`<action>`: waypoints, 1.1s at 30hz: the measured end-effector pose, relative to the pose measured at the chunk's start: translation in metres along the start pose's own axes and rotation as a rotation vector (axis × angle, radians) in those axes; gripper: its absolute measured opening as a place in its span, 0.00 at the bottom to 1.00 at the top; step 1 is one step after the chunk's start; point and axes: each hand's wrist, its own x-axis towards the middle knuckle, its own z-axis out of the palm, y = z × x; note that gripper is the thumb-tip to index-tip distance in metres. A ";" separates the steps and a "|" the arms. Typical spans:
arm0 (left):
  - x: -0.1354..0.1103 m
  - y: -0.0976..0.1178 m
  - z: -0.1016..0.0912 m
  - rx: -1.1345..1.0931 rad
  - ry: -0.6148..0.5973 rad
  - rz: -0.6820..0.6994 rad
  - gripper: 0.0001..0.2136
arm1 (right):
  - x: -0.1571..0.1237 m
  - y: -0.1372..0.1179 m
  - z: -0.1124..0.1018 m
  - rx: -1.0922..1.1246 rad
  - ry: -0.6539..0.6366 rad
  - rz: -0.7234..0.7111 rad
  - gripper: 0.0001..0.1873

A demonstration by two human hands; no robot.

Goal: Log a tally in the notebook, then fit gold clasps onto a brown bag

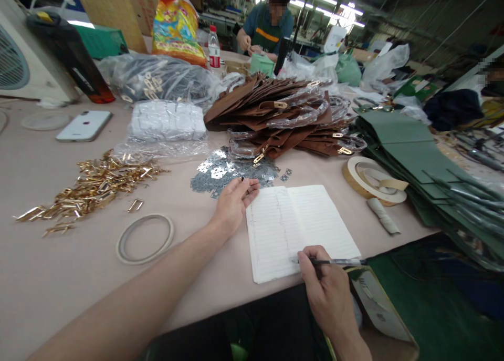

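Note:
My right hand (325,290) grips a black pen (338,261), its tip on the lower edge of the left page of an open lined notebook (299,229). My left hand (232,206) rests open on the table, its fingertips beside the notebook's top left corner. Just above those fingers lies a scattered pile of small silver metal plates (224,174). Further left is a heap of gold metal clips (92,190). A pale tape ring (145,239) lies near my left forearm.
Brown strips with gold fittings (268,114) are stacked in plastic behind the notebook. Green sheets (409,151) and a tape roll (374,179) lie to the right. A white phone (84,125) and bagged parts (167,120) lie on the far left. A co-worker (268,24) sits across the table.

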 end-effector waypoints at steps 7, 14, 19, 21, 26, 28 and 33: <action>-0.003 0.004 -0.004 -0.012 -0.008 -0.003 0.07 | -0.021 -0.011 0.008 0.271 0.078 0.193 0.16; -0.001 0.004 -0.007 -0.012 -0.007 0.002 0.06 | -0.019 -0.042 0.033 0.352 -0.085 0.081 0.15; 0.000 0.006 -0.009 -0.014 -0.012 -0.019 0.06 | -0.020 -0.043 0.038 0.300 -0.127 0.092 0.15; -0.001 0.006 -0.010 -0.022 -0.013 -0.021 0.06 | -0.021 -0.043 0.038 0.283 -0.157 0.061 0.16; -0.001 0.007 -0.012 -0.030 -0.013 -0.022 0.06 | -0.022 -0.044 0.041 0.260 -0.142 0.039 0.15; -0.001 0.007 -0.011 -0.031 -0.010 -0.027 0.06 | -0.021 -0.043 0.041 0.255 -0.136 0.040 0.15; -0.002 0.009 -0.010 -0.026 0.004 -0.028 0.08 | -0.020 -0.044 0.041 0.251 -0.135 0.025 0.15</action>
